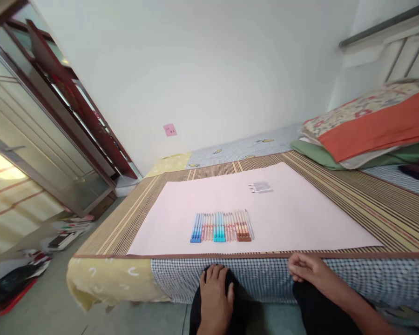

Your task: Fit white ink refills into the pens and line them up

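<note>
My left hand (214, 295) lies flat on my dark-trousered knee at the bottom centre, fingers stretched out and holding nothing. My right hand (305, 270) rests by the bed's front edge with its fingers loosely curled, nothing visible in them. Ahead of both hands, a row of several pens (221, 226) in blue, orange and brown lies side by side on a large pale pink sheet (300, 218). A small clear packet of refills (261, 187) lies farther back on the sheet.
The pink sheet covers a striped bamboo mat (387, 209) on a bed with checkered bedding (258, 274). Pillows and folded bedding (366, 125) are stacked at the right. A glass-fronted cabinet (38, 139) stands left, with books and clutter (66, 230) on the floor.
</note>
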Motion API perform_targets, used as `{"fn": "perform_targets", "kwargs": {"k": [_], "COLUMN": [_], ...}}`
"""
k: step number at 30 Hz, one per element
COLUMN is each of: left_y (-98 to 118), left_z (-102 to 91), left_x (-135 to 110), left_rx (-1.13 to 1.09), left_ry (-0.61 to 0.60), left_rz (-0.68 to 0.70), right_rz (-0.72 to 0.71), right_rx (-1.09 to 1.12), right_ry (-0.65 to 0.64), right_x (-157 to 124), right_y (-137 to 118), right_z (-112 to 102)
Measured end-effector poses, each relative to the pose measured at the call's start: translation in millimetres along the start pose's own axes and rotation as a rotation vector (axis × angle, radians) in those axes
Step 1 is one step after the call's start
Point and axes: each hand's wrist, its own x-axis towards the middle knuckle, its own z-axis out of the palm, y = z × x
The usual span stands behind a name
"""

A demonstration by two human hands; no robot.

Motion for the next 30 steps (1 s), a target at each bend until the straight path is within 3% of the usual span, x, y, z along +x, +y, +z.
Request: {"fn": "perform_targets", "kwargs": {"k": [5,9,13,16,19,22,27,30], "left_y": [6,5,5,6,7,6,1,4], "left_z": [-4.5,2.7,23.3,37.7,43.1,42.7,44.3,43.0], "left_x": [1,-15,-45,-58,-56,-47,-41,-41], "left_rx": [-0.093,-0.098,-0.035,0.019,0.073,0.101,0.14,0.167], "left_ry": [-0.003,-0.051,-0.106,-0.086,-0.054,-0.032,0.007,0.058], "left_rz": [-0.029,-0.01,0.0,-0.027,-0.068,-0.087,-0.089,-0.083], "right_rz": [-0.149,-0.167,-0.187,-0.205,-0.244,-0.305,-0.55,-0.699], "right_rx": [-0.432,-0.777,-0.799,-0.599,-0.291,-0.094,0.102,0.243], "right_ry": [0.156,0.17,0.151,0.1,0.008,-0.044,-0.171,-0.271], "right_x": [-2,-2,1,6,8,3,-16,-23], "right_y": [25,35,40,31,1,-51,-149,-187], "right_z": [21,35,44,52,57,55,41,34]}}
